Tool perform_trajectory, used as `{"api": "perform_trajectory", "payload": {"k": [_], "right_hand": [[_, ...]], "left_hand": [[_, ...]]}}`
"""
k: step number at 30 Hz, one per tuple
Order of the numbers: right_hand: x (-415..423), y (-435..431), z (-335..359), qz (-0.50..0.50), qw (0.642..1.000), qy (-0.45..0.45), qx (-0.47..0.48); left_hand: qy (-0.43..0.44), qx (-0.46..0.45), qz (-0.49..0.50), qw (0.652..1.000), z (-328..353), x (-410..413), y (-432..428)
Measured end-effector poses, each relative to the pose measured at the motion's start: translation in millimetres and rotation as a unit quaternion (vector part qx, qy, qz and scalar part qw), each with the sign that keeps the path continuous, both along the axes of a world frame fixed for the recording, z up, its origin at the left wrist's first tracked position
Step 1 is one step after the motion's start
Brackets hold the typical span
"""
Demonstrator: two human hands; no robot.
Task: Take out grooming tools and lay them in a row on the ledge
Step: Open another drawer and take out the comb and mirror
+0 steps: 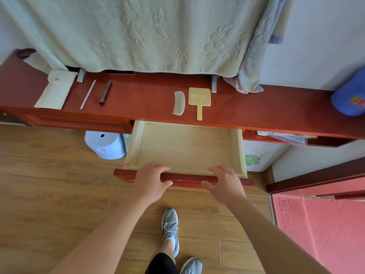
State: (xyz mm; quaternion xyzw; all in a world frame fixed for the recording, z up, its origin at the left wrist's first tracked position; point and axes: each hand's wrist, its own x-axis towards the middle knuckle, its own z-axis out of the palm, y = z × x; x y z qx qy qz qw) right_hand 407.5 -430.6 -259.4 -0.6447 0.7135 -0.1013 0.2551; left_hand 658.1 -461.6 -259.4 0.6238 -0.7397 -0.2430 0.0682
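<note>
A pale comb [179,103] and a yellow hand mirror [199,99] lie side by side on the red-brown ledge [142,97], just above the pulled-out drawer [185,147], whose light wooden inside shows nothing in it. My left hand [151,179] and my right hand [225,181] both rest on the drawer's red front panel [185,179], fingers curled over its top edge. Farther left on the ledge lie a thin pale stick [87,94], a dark slim tool [105,92] and a white pouch [56,89].
A green towel [138,32] hangs over the back of the ledge. A blue cap [348,97] sits at the ledge's right end. A light-blue stool [105,144] stands under the desk at left. A pink mat [320,228] lies at right; my shoes are below.
</note>
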Motion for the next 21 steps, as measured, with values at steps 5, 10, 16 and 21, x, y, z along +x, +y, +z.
{"api": "perform_trajectory", "payload": {"k": [5,10,16,21], "right_hand": [[-1.3,5.9,-7.6,-0.003,1.0,0.01,-0.019],[-2.7,3.9,-10.2,-0.008,1.0,0.009,-0.023],[-0.2,-9.6,-13.3,-0.02,0.999,0.012,-0.026],[-1.6,-39.6,-14.1,-0.037,0.999,0.023,-0.029]], "left_hand": [[-0.001,-0.028,0.013,1.0,-5.6,1.4,0.9],[-0.005,-0.025,0.013,1.0,-5.8,1.5,-3.6],[-0.002,-0.026,0.012,1.0,-7.3,0.3,-19.2],[0.005,-0.033,0.012,0.999,-6.4,-5.2,-51.2]]}}
